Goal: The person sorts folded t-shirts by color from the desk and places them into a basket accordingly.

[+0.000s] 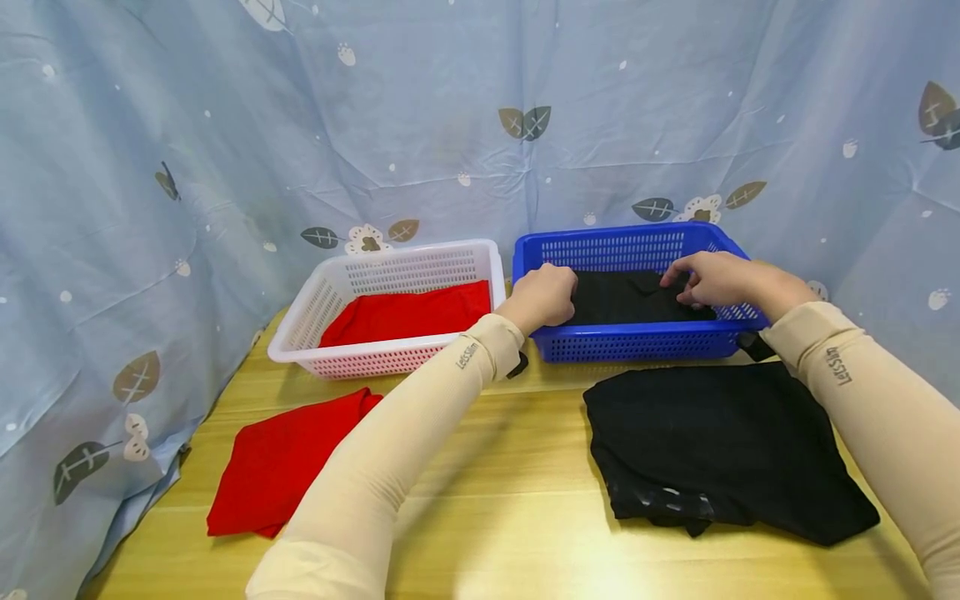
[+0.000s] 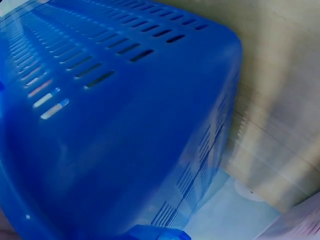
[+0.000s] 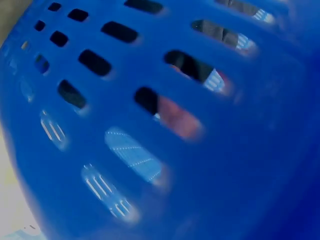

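Inside the blue plastic basket (image 1: 637, 343) lies black folded cloth (image 1: 615, 296). My left hand (image 1: 542, 296) reaches over the basket's left end, its fingertips hidden beside the cloth. On the right side my right hand (image 1: 720, 279) reaches in, fingers bent loosely and spread apart, at the cloth's right part. The basket wall (image 2: 125, 130) fills most of the left wrist view, and that hand does not show there. Through slots in the basket wall (image 3: 240, 165), the right wrist view shows dark cloth and a bit of a finger (image 3: 177, 117).
A white basket (image 1: 390, 354) with red cloth (image 1: 412, 312) inside stands to the left. Another red folded cloth (image 1: 281, 467) lies on the wooden table (image 1: 495, 517) at front left. Black folded cloth (image 1: 720, 450) lies in front of the blue basket. A patterned blue curtain (image 1: 450, 100) hangs behind.
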{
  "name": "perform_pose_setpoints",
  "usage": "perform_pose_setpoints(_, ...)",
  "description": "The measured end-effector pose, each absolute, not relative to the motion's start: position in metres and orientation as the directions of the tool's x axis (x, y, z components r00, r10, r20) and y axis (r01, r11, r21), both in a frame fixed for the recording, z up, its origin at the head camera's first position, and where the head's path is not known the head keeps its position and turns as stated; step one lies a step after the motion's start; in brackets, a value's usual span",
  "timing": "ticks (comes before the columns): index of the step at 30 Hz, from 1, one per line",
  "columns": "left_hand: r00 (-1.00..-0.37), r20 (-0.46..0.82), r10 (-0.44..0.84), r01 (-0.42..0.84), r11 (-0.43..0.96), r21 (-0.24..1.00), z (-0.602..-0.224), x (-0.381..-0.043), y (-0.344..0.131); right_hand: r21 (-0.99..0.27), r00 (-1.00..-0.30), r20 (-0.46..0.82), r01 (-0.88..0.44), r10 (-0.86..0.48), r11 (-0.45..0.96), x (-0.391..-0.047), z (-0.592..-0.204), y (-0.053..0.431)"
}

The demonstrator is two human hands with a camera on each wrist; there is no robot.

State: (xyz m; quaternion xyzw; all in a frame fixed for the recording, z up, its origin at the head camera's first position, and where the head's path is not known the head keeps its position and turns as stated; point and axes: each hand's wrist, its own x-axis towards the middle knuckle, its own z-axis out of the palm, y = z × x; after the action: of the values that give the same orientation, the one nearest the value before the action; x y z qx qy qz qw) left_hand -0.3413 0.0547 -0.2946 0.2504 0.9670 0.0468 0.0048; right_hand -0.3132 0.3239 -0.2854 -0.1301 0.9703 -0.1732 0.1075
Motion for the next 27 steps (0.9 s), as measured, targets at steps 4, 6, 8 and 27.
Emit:
perform_pose_setpoints(4,-0.871,-0.027,0.491,0.488,0.869,0.085,-0.292,-0.337,0.055,-0.394,-0.935,-0.205,-0.190,-0.288,0.899,-0.313,-0.285,0.323)
perform_pose_setpoints(6,-0.868,-0.030,0.495,0.491,0.867,0.088,-0.292,-0.336,0.054,-0.399,-0.934,-0.209,-0.189,-0.290,0.897,-0.313,-0.286,0.323)
perform_pose_setpoints(8,-0.863,-0.018,0.505,0.502,0.860,0.086,-0.293,-0.336,0.054,-0.393,-0.934,-0.199,-0.203,-0.298,0.897,-0.313,-0.286,0.323)
perform_pose_setpoints(27,-0.767,0.158,0.622,0.633,0.696,0.340,-0.286,-0.326,0.030,-0.380,-0.931,-0.038,-0.323,-0.364,0.867,-0.280,-0.271,0.330)
